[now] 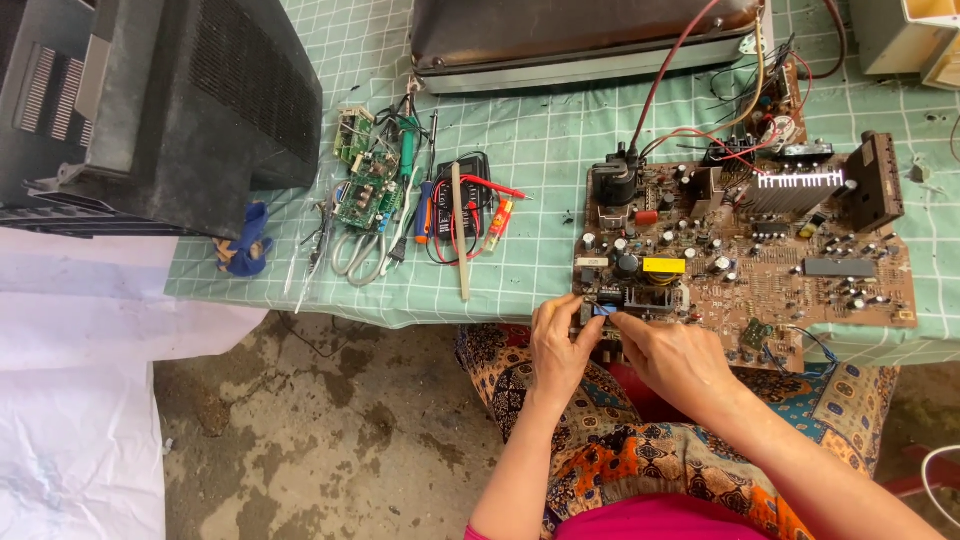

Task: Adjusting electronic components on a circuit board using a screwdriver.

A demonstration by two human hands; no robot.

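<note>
A large brown circuit board [780, 260] with capacitors, a yellow part and a finned heat sink lies on the green checked tablecloth [540, 150]. It overhangs the near table edge. My left hand [560, 350] and my right hand [672, 358] meet at the board's near left corner. Both pinch a small blue part [604, 311] on that edge with their fingertips. Red and black wires [690, 60] run from the board up to a dark picture tube [580, 40] at the back.
A black set casing [170, 110] stands at the left. Beside it lie a blue cloth [245, 243], small green boards [362, 190], scissors [355, 255], screwdrivers and a black multimeter [465, 205] with probes. White sheeting [80, 380] covers the floor at left; my patterned lap is below.
</note>
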